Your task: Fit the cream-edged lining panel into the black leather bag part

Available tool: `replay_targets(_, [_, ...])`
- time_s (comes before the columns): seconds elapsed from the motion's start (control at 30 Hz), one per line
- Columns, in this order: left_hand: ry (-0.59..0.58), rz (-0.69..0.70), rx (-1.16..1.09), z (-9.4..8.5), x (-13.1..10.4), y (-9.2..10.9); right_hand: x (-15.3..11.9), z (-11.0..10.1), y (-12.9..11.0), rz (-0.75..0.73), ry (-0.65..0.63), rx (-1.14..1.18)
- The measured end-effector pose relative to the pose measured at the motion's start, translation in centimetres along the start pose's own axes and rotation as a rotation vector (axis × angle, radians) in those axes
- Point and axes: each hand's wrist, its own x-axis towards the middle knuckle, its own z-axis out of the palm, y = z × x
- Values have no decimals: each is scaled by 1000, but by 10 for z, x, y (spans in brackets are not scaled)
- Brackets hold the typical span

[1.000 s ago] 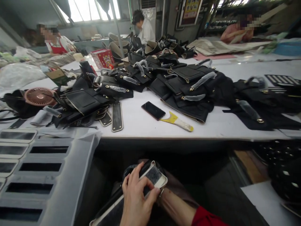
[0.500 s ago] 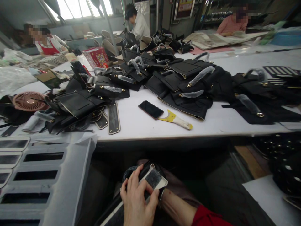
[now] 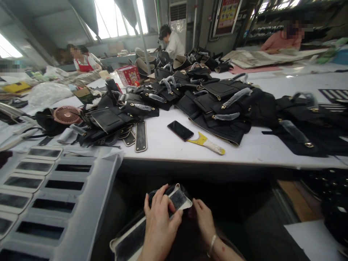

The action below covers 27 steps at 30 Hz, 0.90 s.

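Low in the head view, at lap height, my left hand (image 3: 160,226) grips a long leather panel with a dark middle and a raised cream edge (image 3: 181,199). Its thumb and fingers close over the panel, and black material lies behind. The panel runs tilted from lower left to upper right, partly covered by the hand. Just right of the panel's upper end is my right hand (image 3: 204,219), fingers bent and drawn together. What those fingertips hold, if anything, is lost in the dark.
Black handbags (image 3: 225,105) with wrapped handles pile across the white table (image 3: 157,145). A phone (image 3: 180,130) and a yellow-and-white tool (image 3: 208,143) lie near its front edge. At left, a grey slotted board (image 3: 81,203) carries pale-edged panels (image 3: 23,181). Several people work behind.
My right hand has come out from beneath the left and now sits to the right of the panel. More of the panel's lower end shows. The view has turned left.
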Motion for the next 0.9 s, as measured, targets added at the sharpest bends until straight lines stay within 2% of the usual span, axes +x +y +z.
replay_targets(0.07, [18, 10, 7, -1, -2, 2, -17, -21, -8, -158, -58, -65])
replay_targets(0.1, [25, 18, 12, -1, -3, 2, -27, -31, -14, -325, -94, -126])
replay_targets(0.2, [62, 58, 31, 0, -7, 4, -48, -44, -35, -1012, -171, -458])
replay_targets(0.23, [81, 72, 34, 0, -8, 5, -51, -43, -40, -1173, -168, -574])
replay_targets(0.27, [104, 87, 33, 1, -10, 5, -52, -41, -44, -1262, -150, -672])
replay_targets(0.4, [247, 127, -52, -1, -18, 8, -50, -26, -44, -1352, -76, -928])
replay_targets(0.53, [391, 113, -125, -4, -33, 4, -54, -15, -38, -1355, -77, -992])
replay_targets(0.7, [379, 38, -102, -2, -57, -17, -64, -1, -35, -1359, -53, -970])
replay_targets(0.9, [418, 47, -101, 3, -72, -37, -76, 13, -25, -1341, -30, -967])
